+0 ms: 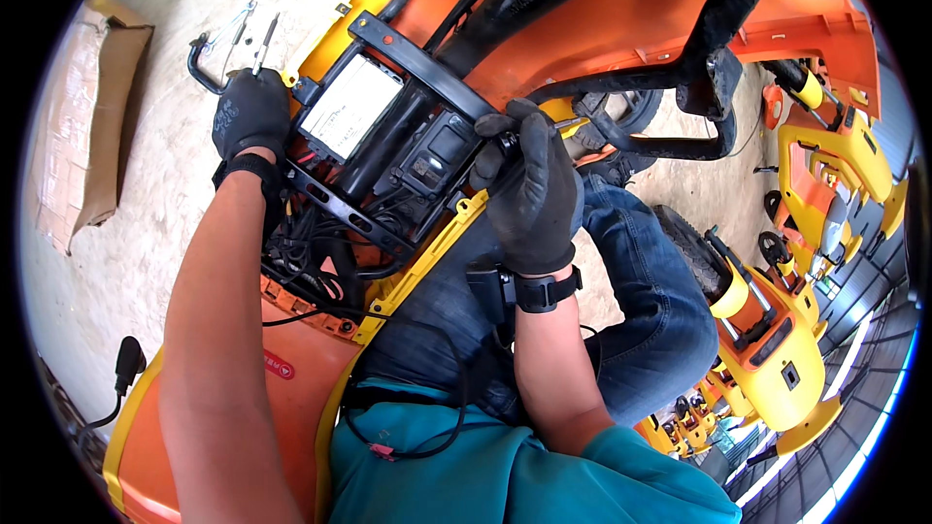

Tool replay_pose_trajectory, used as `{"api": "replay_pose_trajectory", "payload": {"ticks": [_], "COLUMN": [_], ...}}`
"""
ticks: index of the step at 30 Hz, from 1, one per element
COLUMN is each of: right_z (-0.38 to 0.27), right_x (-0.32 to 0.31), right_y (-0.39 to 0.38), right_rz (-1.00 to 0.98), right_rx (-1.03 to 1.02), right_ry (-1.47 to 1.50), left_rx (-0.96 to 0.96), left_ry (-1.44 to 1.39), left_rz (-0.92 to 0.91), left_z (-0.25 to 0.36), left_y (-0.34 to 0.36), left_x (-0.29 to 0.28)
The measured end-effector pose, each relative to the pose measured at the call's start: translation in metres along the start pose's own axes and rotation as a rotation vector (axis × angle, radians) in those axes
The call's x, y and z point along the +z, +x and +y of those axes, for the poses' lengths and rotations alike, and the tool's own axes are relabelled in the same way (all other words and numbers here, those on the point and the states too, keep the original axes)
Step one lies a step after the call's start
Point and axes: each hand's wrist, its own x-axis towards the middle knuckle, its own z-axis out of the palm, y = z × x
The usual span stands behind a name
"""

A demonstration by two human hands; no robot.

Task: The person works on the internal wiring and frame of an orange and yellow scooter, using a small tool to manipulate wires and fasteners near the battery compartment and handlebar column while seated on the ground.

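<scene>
Teal cloth of a shirt [437, 466] fills the lower edge, cut off there, with a thin black cable [462, 369] looping over it. Beside it, a smooth orange panel [301, 417] with a yellow rim runs partly beneath the left forearm, which hides much of its surface. Creased blue denim trousers [631, 330] bend at the knee, and a black strap with a squarish case circles the right wrist.

Between the two hands lies the exposed bay [374, 218] of an orange and yellow vehicle, framed by a drilled black metal bracket [427, 66]. Inside sit a box with a white label [351, 107], a dark ribbed-looking unit [439, 150] and tangled wires [311, 257], many of them lost in shadow.

The left hand [250, 112], in a dark knit glove, has its fingers curled away at the bay's far corner; whether they grip anything is hidden. A slim metal rod [264, 47] rises just beyond it. The right hand [529, 180], gloved alike, pinches a small dark piece [508, 144] partly covered by its fingers.

Farther off, creased brown cardboard [83, 126] rests on the pale, scuffed floor [160, 243], while yellow vehicles [777, 369] curve along the right rim, the most distant too small to separate.
</scene>
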Motion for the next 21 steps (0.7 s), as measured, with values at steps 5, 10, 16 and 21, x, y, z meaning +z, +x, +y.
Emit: {"api": "replay_pose_trajectory", "payload": {"ticks": [5,10,16,21], "right_z": [0.009,0.019,0.023,0.021], "right_x": [0.005,0.016,0.020,0.020], "right_y": [0.006,0.019,0.042,0.042], "right_rz": [0.030,0.012,0.066,0.070], "right_rx": [0.106,0.129,0.059,0.045], "right_ry": [0.258,0.453,0.652,0.752], "left_rx": [0.021,0.050,0.034,0.037], "left_ry": [0.015,0.015,0.012,0.018], "left_rz": [0.019,0.035,0.051,0.050], "left_z": [-0.003,-0.002,-0.005,-0.006], "left_y": [0.001,0.001,0.002,0.004], "left_x": [0.003,0.003,0.006,0.008]}}
